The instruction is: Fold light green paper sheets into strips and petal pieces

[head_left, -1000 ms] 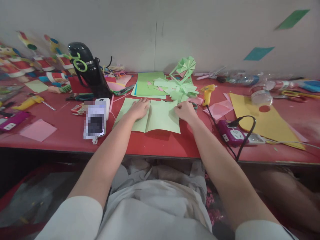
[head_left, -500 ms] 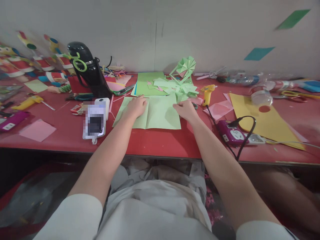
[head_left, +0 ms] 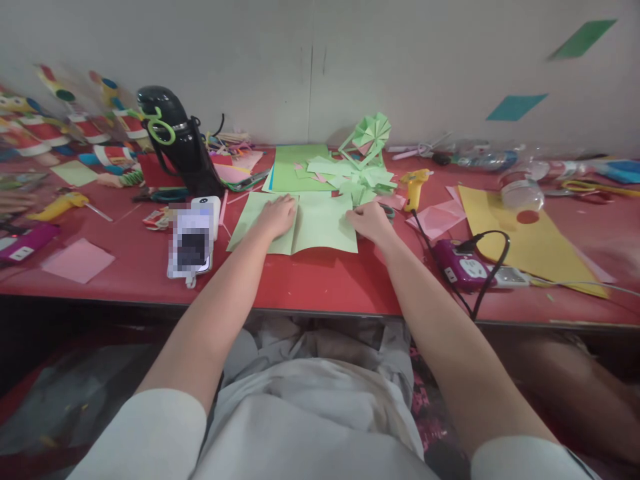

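A light green sheet of paper (head_left: 324, 223) with a crease down its middle lies on the red table in front of me. My left hand (head_left: 279, 217) rests on its left half, fingers stretched out beside the crease. At the right edge, my right hand (head_left: 371, 221) pinches the paper between thumb and curled fingers. The right half bows slightly up from the table. Just behind the sheet are light green paper scraps (head_left: 357, 175) and a folded green paper wheel on a stand (head_left: 373, 133).
Left of the paper are a phone (head_left: 206, 223) and a black bottle (head_left: 173, 143). To the right stand a yellow glue gun (head_left: 414, 190) and a purple power strip (head_left: 463, 265) with a black cable. Yellow paper (head_left: 530, 233) lies under a plastic bottle (head_left: 523, 193).
The paper's right edge has shifted slightly left with my right hand, and the right half now bulges up. My left hand stays on the left half, its fingers slightly further right.
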Action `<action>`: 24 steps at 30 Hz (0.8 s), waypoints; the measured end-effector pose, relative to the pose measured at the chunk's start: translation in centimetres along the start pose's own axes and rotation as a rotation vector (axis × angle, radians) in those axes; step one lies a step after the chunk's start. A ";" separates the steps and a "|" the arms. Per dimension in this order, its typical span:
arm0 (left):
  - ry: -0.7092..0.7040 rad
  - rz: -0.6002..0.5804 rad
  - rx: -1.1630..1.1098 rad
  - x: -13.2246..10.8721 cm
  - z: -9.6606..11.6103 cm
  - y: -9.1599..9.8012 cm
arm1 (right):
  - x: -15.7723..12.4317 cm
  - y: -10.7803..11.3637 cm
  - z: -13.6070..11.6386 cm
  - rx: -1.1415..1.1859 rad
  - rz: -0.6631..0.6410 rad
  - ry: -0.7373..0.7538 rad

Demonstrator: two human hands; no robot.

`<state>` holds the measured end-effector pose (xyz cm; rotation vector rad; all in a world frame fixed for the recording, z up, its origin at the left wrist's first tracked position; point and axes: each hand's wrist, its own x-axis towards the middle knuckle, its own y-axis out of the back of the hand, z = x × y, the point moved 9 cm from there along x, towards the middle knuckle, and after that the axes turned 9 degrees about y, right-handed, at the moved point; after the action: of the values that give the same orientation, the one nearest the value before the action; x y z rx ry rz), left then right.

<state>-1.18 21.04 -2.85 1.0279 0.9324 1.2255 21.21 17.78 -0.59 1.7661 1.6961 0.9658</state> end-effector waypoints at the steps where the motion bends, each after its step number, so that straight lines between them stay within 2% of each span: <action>1: 0.000 -0.004 -0.001 -0.1 0.0 0.0 | 0.0 -0.1 0.0 0.002 -0.011 -0.002; 10: 0.006 -0.013 -0.017 -0.2 0.0 0.1 | -0.4 -0.2 -0.3 -0.020 -0.057 -0.023; 24: -0.004 0.000 -0.023 -0.1 0.0 0.1 | -0.4 0.1 0.1 0.032 -0.034 -0.031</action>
<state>-1.25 20.97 -2.77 1.0123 0.9137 1.2313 21.36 17.42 -0.58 1.7575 1.7254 0.8969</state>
